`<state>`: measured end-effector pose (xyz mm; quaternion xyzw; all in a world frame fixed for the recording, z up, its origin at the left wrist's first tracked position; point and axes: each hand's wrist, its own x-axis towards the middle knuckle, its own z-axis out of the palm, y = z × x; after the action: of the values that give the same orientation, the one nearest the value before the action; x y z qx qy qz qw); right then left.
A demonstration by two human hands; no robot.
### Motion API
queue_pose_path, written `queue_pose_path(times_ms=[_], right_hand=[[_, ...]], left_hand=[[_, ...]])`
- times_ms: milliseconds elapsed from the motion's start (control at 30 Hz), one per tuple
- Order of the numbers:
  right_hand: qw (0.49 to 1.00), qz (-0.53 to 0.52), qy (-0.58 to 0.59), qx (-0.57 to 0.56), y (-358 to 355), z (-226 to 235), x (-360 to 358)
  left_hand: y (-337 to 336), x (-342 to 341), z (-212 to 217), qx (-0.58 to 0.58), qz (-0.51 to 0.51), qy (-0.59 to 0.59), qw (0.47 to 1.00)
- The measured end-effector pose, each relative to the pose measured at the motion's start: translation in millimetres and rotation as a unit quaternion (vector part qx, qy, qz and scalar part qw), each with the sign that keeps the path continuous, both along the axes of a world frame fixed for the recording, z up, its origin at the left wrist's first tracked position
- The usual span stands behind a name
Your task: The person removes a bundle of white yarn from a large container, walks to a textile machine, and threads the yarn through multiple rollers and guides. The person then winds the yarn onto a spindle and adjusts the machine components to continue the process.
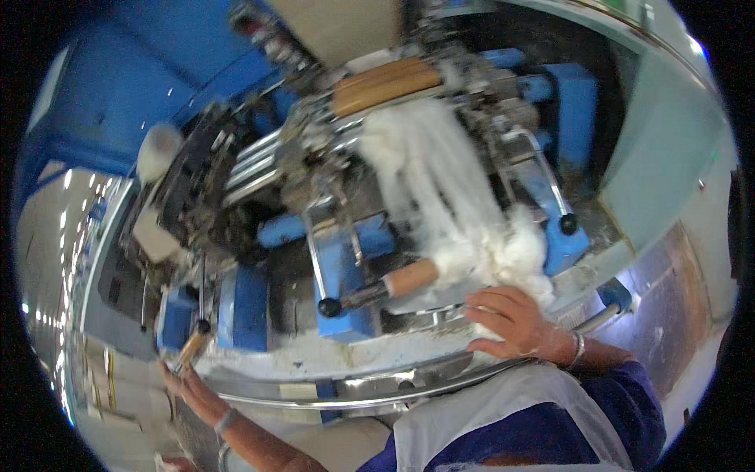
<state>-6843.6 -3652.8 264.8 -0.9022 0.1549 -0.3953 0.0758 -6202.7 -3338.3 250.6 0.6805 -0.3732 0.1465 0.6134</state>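
My left hand (195, 397), low at the left, is closed around the metal end of a short brown rod (191, 346); motion blur softens the grip. A black-knobbed lever overlaps the rod's upper end. My right hand (511, 322) has its fingers spread against a mass of fluffy white fibre (511, 256) at the machine's front; some fluff shows under the palm. Beside that mass, a brown roller (413, 278) on a dark metal shaft is partly covered by fibre. White fibre strands (425, 161) run down to it from under a wood-coloured block (385, 85).
Black-knobbed levers (314, 259) (543, 169) flank the fibre. Blue housings (244, 307) and bright metal rollers (255, 167) fill the machine's left side. A curved metal rail (338, 403) crosses in front of my body. A white bobbin (160, 152) stands at the far left.
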Motion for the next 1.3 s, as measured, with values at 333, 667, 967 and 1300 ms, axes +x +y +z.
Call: queue_pose_path(times_ms=[333,667,967,1300], right_hand=[[0.982,-0.047,-0.149,0.107,-33.6,69.8,-5.1],[0.686,-0.045,-0.349,0.637,-142.8,92.8,90.8],[0.704,0.142,-0.256,0.647,-190.8,105.5,93.8],[0.920,-0.148,0.148,0.332,-199.1,124.4,98.3]], left_hand=[[-208.1,-330.5,152.0,-0.111,-0.222,-0.099,0.964],[-432.5,-385.7,134.9,0.145,-0.367,0.148,0.907],[-460.0,-385.4,95.1,0.192,-0.439,0.041,0.877],[-302.1,-447.6,104.6,0.065,-0.238,-0.389,0.887]])
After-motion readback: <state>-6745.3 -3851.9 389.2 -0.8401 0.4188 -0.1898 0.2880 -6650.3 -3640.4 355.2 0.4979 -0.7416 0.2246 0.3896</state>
